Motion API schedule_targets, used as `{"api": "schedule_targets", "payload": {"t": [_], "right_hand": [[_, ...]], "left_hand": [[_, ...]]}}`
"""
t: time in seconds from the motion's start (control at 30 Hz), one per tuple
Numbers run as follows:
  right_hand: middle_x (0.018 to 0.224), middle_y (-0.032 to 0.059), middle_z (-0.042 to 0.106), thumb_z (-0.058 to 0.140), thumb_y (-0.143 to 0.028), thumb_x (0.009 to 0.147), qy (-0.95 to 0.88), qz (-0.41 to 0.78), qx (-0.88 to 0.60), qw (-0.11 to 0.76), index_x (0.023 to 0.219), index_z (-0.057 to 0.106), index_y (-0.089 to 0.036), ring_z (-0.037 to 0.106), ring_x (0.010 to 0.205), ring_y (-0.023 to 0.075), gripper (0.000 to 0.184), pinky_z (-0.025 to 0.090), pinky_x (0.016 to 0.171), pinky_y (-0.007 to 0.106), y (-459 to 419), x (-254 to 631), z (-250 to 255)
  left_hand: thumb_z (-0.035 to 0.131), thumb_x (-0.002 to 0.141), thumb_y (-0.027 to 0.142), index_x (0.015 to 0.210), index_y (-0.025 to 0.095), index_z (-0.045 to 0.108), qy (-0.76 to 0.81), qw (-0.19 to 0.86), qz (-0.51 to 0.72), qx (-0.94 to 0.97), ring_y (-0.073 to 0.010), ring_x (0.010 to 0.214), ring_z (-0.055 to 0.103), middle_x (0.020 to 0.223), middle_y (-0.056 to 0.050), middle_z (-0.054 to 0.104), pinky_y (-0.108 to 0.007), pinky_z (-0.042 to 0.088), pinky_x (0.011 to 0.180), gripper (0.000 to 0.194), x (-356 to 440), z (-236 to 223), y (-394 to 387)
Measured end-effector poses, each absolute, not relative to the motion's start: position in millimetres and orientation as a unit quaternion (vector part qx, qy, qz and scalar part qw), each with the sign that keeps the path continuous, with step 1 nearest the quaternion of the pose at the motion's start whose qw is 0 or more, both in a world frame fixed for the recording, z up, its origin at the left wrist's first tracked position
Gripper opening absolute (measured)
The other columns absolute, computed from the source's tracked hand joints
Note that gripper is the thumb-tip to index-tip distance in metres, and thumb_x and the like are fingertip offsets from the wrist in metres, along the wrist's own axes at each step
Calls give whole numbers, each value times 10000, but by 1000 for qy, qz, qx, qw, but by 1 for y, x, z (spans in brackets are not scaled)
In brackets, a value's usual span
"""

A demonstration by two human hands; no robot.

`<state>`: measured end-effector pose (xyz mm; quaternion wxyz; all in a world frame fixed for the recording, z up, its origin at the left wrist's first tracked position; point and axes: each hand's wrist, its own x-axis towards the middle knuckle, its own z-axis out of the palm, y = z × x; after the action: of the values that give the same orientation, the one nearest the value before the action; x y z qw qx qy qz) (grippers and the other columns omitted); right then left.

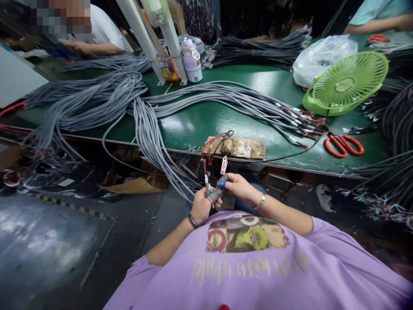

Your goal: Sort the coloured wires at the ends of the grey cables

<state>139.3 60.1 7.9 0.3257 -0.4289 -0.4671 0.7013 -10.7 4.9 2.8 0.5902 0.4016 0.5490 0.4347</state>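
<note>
In front of my body, my left hand (201, 206) is closed around a grey cable (208, 188) just below its stripped end. Thin coloured wires (204, 167) stick up from that end, beside the table edge. Close on its right, my right hand (241, 187) is closed in a pinch, with a blue band on the thumb and grey wrapping on a finger. A few fine orange wires run between the hands into this pinch. Just beyond the fingers, a small pale pink clip-like piece (223, 165) hangs at the edge of a wooden block (247, 147) with a black-and-red lead on it.
Long bundles of grey cable (206, 97) cover much of the green table (180, 127). Orange-handled scissors (344, 145), a green fan (346, 84), a plastic bag (322, 58) and a bottle (192, 60) stand around. Dark cables (383, 172) hang at right. Other people sit across the table.
</note>
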Motion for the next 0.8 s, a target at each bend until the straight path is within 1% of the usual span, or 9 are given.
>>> {"api": "schedule_targets", "payload": {"t": [0.13, 0.23, 0.3, 0.37, 0.47, 0.57, 0.63, 0.7, 0.8], "right_hand": [[553, -55, 499, 741, -430, 613, -431, 673, -469, 375, 664, 532, -171, 406, 501, 72, 337, 336, 486, 214, 61, 138, 6], [544, -66, 464, 740, -415, 629, -370, 694, -471, 399, 663, 518, -179, 392, 492, 65, 325, 393, 507, 215, 64, 143, 5], [580, -54, 495, 727, -416, 660, -320, 732, -454, 395, 683, 519, -182, 417, 499, 67, 314, 446, 537, 231, 67, 147, 4], [650, -23, 554, 680, -448, 724, -273, 763, -438, 389, 725, 542, -179, 465, 522, 75, 302, 473, 549, 241, 72, 151, 3], [733, 18, 598, 590, -512, 803, -251, 792, -414, 373, 786, 593, -163, 506, 557, 80, 349, 475, 542, 226, 80, 154, 5], [769, 32, 613, 593, -562, 785, -299, 817, -363, 333, 823, 618, -158, 510, 577, 86, 407, 458, 537, 222, 88, 152, 12], [726, 19, 599, 633, -592, 734, -345, 804, -345, 340, 802, 618, -160, 480, 554, 85, 438, 424, 520, 220, 90, 149, 15], [648, -4, 562, 668, -608, 689, -388, 749, -368, 393, 743, 608, -162, 430, 517, 76, 453, 381, 503, 219, 90, 144, 15], [597, -7, 548, 623, -660, 698, -414, 665, -414, 463, 680, 603, -165, 409, 504, 81, 495, 357, 505, 228, 88, 138, 11]], "left_hand": [[711, 701, 420, 687, 144, 608, 549, 581, 450, 396, -97, 425, 558, 541, -17, 642, -187, 335, 392, 295, -11, 3, 5], [716, 693, 421, 650, 140, 599, 546, 584, 456, 392, -90, 411, 548, 526, -18, 635, -185, 327, 388, 307, -11, 7, 6], [720, 689, 421, 641, 139, 597, 541, 590, 462, 383, -89, 403, 541, 515, -17, 628, -185, 317, 383, 311, -12, 9, 7], [725, 686, 415, 649, 138, 601, 530, 602, 468, 372, -87, 396, 535, 510, -14, 625, -183, 309, 376, 305, -13, 12, 8], [735, 678, 399, 651, 139, 599, 505, 628, 470, 359, -84, 385, 526, 510, -14, 627, -179, 306, 367, 295, -12, 17, 11], [751, 658, 398, 628, 140, 586, 486, 653, 467, 346, -81, 370, 512, 492, -9, 616, -177, 307, 356, 307, -9, 24, 17], [762, 638, 409, 632, 142, 590, 479, 667, 465, 330, -80, 364, 506, 479, 1, 603, -178, 324, 355, 318, -6, 28, 21], [771, 625, 413, 651, 144, 601, 472, 679, 465, 316, -81, 369, 507, 478, 9, 596, -180, 347, 357, 319, -3, 30, 25], [772, 630, 405, 662, 144, 604, 460, 690, 463, 312, -79, 380, 509, 481, 15, 587, -177, 356, 358, 313, 0, 30, 30]]}}
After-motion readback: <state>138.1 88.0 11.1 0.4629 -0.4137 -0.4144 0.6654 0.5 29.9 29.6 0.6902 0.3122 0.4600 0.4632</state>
